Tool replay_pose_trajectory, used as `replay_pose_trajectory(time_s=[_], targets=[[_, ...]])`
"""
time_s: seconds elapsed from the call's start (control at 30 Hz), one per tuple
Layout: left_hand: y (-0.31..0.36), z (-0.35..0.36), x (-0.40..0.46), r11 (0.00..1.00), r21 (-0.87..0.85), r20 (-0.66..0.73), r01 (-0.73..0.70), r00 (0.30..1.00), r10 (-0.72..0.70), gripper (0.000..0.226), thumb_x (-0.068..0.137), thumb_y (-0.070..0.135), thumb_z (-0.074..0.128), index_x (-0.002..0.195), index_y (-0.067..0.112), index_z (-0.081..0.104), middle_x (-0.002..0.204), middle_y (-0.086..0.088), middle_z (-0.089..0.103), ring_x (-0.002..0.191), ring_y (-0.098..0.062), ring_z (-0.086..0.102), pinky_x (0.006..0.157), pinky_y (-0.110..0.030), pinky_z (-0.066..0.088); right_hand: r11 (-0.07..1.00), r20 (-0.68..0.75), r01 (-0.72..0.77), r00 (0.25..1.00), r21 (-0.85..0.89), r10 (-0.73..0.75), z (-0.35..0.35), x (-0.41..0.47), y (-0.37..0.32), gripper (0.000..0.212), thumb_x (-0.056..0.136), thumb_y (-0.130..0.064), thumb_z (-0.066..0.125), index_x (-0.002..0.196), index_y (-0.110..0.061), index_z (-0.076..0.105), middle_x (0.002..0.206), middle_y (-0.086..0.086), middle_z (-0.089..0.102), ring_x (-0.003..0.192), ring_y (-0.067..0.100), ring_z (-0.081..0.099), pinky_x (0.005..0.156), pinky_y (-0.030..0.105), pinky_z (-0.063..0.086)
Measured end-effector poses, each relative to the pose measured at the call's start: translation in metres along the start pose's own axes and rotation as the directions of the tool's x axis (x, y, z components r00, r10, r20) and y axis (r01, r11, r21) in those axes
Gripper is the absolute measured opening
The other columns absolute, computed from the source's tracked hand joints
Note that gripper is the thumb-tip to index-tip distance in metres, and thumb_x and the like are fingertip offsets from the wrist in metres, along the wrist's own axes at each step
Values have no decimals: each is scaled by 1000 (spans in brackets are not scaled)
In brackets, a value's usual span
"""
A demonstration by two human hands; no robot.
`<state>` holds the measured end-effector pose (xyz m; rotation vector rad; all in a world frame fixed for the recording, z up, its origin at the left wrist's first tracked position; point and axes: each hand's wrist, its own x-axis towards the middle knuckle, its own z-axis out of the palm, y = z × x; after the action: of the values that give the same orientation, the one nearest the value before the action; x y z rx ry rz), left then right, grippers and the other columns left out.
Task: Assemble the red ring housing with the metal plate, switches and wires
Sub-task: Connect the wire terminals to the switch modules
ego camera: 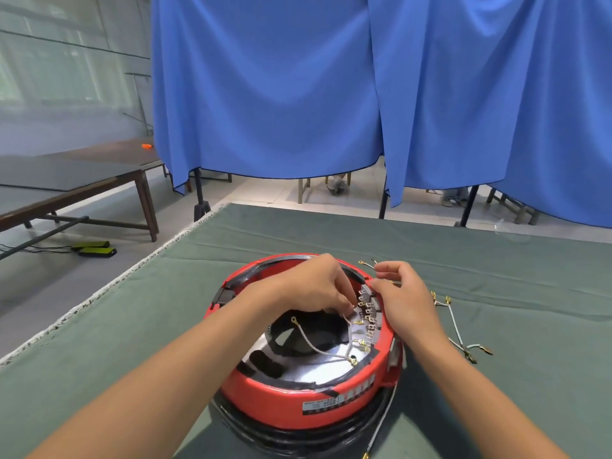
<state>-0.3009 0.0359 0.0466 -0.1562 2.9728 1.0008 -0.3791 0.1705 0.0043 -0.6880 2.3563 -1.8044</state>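
The red ring housing (298, 395) stands on the green table cloth (132, 342) in front of me, with a white metal plate (318, 369) inside it. Along its right inner wall runs a row of black switches (369, 313) with brass terminals. White wires (318, 346) with brass lugs cross the plate. My left hand (311, 286) reaches over the housing and pinches a wire end beside the switches. My right hand (407, 299) rests on the right rim, fingers curled, pinching a thin wire near the top switch.
Several loose wires (460, 332) with brass lugs lie on the cloth to the right of the housing. A black cable (298, 438) coils under the housing. Blue curtains (331, 94) hang behind the table. A dark bench (66, 180) stands at the left.
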Motion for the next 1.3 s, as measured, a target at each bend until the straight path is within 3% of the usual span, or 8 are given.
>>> replay_pose_trajectory(time_s=[0.17,0.3,0.4,0.5,0.73,1.03,1.2,1.3], targets=[[-7,9,-2,995,86,-126,-44,991,54,11,79,22,74,88,16,76,66,12,64,57,1,54,52,-8,36,997,20,-66,998,42,65,2,0,5,9,89,-17,58,98,-18,62,96,-1,65,89,15,61,76,32,47],[-8,8,-11,975,216,-218,-58,970,106,15,82,15,66,95,14,73,94,0,70,85,-13,60,75,-26,48,998,23,-57,998,31,56,3,1,5,6,89,-16,58,90,-21,62,91,1,66,82,18,62,72,33,48],[-7,3,-18,950,309,-248,-47,960,128,25,77,6,59,95,17,73,99,2,67,89,-12,49,78,-27,45,999,20,-50,999,22,50,3,-1,4,9,89,-16,57,86,-21,63,88,2,67,81,20,63,75,37,50],[-4,6,-21,947,318,-188,-46,976,110,22,78,8,61,92,20,72,100,3,66,94,-15,56,83,-35,50,999,18,-42,999,10,42,3,-1,3,11,89,-15,56,82,-21,64,85,2,68,83,21,63,78,37,49],[1,12,-20,933,359,-158,-13,985,75,23,79,4,58,89,18,73,96,1,68,88,-18,60,80,-36,51,999,20,-33,999,9,33,3,-2,3,15,88,-14,56,77,-22,64,76,-2,66,74,17,60,67,31,46],[3,12,-22,930,367,-136,-33,987,88,12,82,14,65,87,21,74,93,4,68,84,-16,60,72,-30,51,1000,17,-28,999,12,28,2,-3,3,14,87,-15,56,78,-21,65,79,0,67,78,19,61,73,34,49],[4,10,-21,906,421,-203,-38,970,135,14,83,17,63,82,28,72,65,17,49,64,-8,48,51,-18,30,1000,16,-23,1000,11,22,2,0,5,13,87,-15,56,79,-19,66,79,0,67,79,19,61,68,31,47],[4,10,-21,905,424,-242,-8,963,122,16,83,16,58,82,28,68,59,15,56,56,-1,49,50,-21,32,1000,18,-11,1000,15,11,2,1,6,13,86,-14,56,78,-18,66,79,1,67,78,19,61,69,32,47]])
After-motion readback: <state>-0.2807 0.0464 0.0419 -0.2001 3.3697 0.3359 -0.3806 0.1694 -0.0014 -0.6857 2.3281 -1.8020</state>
